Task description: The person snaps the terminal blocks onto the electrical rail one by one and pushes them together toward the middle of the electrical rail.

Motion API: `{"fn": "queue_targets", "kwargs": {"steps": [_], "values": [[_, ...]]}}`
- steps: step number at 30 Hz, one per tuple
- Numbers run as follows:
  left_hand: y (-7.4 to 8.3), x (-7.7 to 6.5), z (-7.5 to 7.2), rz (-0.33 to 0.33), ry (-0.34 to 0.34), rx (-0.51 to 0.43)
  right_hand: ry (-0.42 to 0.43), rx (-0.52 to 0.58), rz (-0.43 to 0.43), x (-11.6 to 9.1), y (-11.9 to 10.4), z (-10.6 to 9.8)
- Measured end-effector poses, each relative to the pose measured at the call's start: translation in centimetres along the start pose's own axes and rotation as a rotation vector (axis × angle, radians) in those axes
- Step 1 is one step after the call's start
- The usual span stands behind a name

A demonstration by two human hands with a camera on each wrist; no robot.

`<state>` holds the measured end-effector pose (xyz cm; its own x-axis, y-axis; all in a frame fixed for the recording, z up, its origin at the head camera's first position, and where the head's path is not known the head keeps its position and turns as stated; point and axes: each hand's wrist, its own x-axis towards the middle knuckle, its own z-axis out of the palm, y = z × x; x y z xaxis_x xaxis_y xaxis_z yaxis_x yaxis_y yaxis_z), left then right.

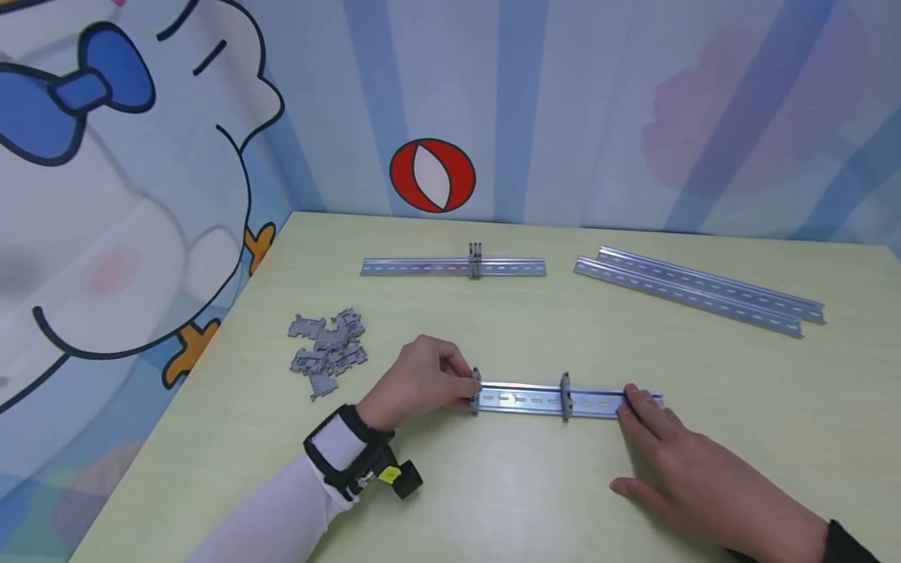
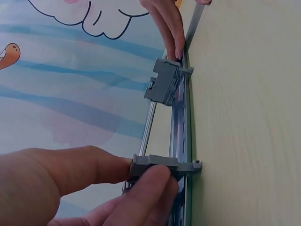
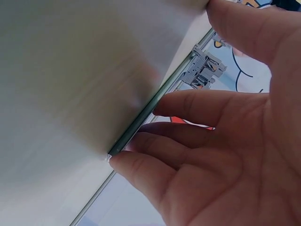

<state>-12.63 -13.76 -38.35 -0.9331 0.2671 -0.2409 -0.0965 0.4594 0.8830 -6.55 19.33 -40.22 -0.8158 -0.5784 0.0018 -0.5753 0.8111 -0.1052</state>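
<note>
A slotted metal DIN rail (image 1: 528, 399) lies across the near part of the table. My left hand (image 1: 425, 375) is at its left end, pinching a grey plastic DIN rail clip (image 2: 155, 165) between thumb and fingers; the clip sits across the rail. Farther along the rail stands a second grey clip (image 1: 566, 396), upright and untouched, its flat side showing in the left wrist view. At the right end, the fairly straight fingers of my right hand (image 1: 693, 461) rest on the rail, with the thumb held apart from it. Those fingers partly hide the rail's end.
A loose pile of grey clips (image 1: 329, 349) lies left of my left hand. Behind, another rail (image 1: 415, 267) carries several upright clips (image 1: 475, 261). Two longer rails (image 1: 690, 293) lie side by side at the back right. A printed wall (image 1: 584, 117) borders the table's far edge.
</note>
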Motion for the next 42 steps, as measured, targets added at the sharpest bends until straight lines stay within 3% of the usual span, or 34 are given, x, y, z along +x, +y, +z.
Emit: {"fn": "queue_targets", "kwargs": {"steps": [11,21,35,42], "values": [[1.3,1.9,4.1,0.064,-0.029,-0.062,-0.024,0.001,0.008,0.2,0.2,0.2],[1.9,2.6,6.7,0.119,-0.012,-0.111,-0.001,-0.006,-0.009,0.2,0.1,0.3],[2.3,2.8,7.6,0.194,0.037,0.017,0.03,-0.014,-0.018,0.1,0.1,0.1],[2.3,2.6,7.2,0.211,0.016,0.033,0.025,-0.014,-0.015,0.1,0.0,0.2]]}}
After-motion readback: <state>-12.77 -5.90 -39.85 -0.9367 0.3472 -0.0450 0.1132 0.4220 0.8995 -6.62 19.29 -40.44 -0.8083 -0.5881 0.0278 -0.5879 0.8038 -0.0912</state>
